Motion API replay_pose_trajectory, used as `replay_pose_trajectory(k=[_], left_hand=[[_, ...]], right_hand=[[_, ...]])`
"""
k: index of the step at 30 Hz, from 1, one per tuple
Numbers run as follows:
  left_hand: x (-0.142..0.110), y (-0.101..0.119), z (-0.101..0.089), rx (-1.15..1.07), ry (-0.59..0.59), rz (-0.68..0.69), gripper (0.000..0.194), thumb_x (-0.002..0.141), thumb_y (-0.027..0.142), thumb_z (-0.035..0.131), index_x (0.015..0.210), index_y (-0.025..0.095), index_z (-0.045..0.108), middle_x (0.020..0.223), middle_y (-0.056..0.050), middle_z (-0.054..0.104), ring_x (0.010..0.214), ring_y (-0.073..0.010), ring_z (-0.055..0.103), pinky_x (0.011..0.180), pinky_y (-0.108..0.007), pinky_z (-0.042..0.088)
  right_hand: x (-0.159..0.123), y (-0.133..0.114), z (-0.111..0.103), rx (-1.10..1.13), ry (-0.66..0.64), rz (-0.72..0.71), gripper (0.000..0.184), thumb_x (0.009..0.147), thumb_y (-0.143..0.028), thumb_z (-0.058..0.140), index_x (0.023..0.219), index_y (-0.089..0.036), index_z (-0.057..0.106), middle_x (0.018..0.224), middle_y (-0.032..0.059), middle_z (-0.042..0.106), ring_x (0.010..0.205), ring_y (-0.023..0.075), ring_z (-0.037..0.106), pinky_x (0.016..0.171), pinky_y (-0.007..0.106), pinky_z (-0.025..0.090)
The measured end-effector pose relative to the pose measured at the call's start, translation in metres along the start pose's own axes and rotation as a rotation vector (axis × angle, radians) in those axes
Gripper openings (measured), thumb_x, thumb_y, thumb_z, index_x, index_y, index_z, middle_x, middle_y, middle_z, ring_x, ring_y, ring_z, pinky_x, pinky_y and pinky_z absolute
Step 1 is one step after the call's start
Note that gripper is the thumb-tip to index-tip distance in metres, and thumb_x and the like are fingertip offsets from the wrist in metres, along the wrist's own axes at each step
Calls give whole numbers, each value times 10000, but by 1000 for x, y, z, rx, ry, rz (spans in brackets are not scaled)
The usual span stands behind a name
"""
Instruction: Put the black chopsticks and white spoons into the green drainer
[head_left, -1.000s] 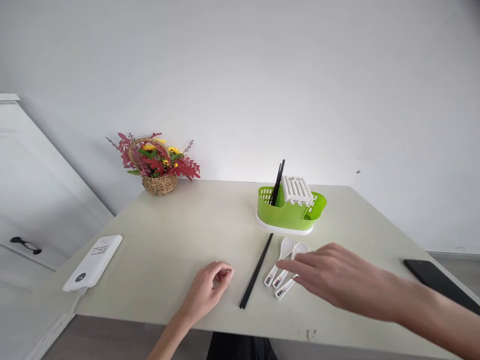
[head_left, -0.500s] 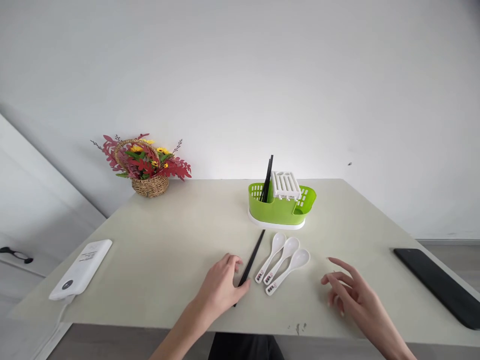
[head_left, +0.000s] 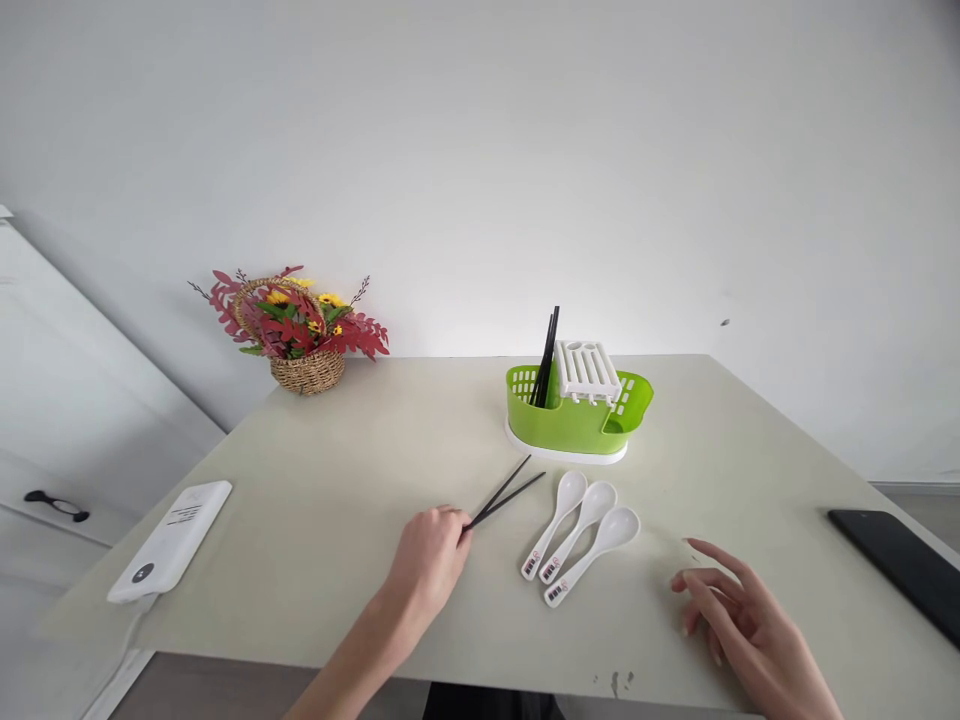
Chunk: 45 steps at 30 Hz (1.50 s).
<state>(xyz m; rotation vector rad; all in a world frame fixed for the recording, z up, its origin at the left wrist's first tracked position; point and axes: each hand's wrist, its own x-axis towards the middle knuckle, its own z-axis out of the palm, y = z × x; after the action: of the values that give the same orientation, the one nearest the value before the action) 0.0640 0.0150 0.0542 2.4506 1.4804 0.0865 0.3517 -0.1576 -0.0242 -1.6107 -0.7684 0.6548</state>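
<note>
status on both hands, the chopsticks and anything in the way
Left hand closed on two black chopsticks, far ends spread. Right hand empty, loosely curled. Three white spoons lie between the hands; green holder beyond.

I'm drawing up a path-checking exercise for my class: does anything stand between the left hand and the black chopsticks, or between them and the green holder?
Nothing visible does. The left hand already grips the black chopsticks, whose tips point toward the green holder. The white spoons lie to the right.
</note>
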Motion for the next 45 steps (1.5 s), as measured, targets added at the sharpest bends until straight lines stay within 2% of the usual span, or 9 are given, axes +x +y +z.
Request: replay_pose_trajectory(k=[5,8,13,16,20,23,27,35,45], left_hand=[[-14,-15,-12,-606,152,64,182,966,319,643,949,213,791,896,-40,803,796,-207,752,740,-266,557],[-23,-17,-15,-865,130,90,230,947,418,689,936,213,792,873,-41,799,812,-207,747,738,-254,562],[-27,-15,-3,-1079,-1,57,267,910,455,749,918,191,790,837,-58,792,785,-196,704,643,-247,484],[-34,-15,8,-1154,-13,53,275,910,452,752,884,179,776,797,-53,778,712,-166,650,616,-248,443],[-51,-21,18,-1195,7,68,290,910,461,741,872,177,784,822,-62,774,753,-184,666,658,-262,468],[-61,-30,18,-1109,87,64,286,935,447,707,857,187,801,833,-56,764,777,-190,663,694,-269,487],[-67,-43,18,-992,173,45,272,955,423,671,865,208,810,833,-40,777,788,-200,683,715,-268,516],[-67,-58,25,-983,120,101,236,965,411,679,981,256,856,913,-15,819,850,-226,734,720,-259,531],[-68,-61,28,-927,98,56,292,968,435,661,881,221,840,789,-12,774,734,-205,675,629,-246,467]], right_hand=[[-6,-12,2,-13,-41,15,463,923,-640,599,1164,-246,640,854,35,708,599,148,608,504,262,470],[-8,-34,14,-41,-153,-57,389,964,-596,566,1104,-245,659,808,28,684,602,148,595,554,275,482],[9,-99,55,-195,-526,-263,436,1007,-531,540,1355,-271,581,836,9,663,642,145,578,549,269,470],[22,-136,86,-228,-698,-393,480,998,-512,584,1413,-274,550,847,-10,630,687,129,572,673,272,523],[24,-166,122,-206,-864,-498,359,995,-532,592,1131,-216,696,785,-7,627,679,114,558,638,243,511],[18,-176,141,-229,-866,-625,350,1035,-494,537,957,-197,705,854,26,684,695,113,563,630,244,492],[7,-179,152,-253,-876,-761,310,1070,-409,491,984,-198,702,905,42,694,744,123,605,681,251,497],[-5,-180,155,-290,-843,-752,256,1063,-342,516,951,-207,703,889,31,677,717,113,606,659,236,492],[-7,-191,154,-359,-836,-793,217,1052,-342,536,991,-230,710,863,18,707,673,112,625,588,234,479]])
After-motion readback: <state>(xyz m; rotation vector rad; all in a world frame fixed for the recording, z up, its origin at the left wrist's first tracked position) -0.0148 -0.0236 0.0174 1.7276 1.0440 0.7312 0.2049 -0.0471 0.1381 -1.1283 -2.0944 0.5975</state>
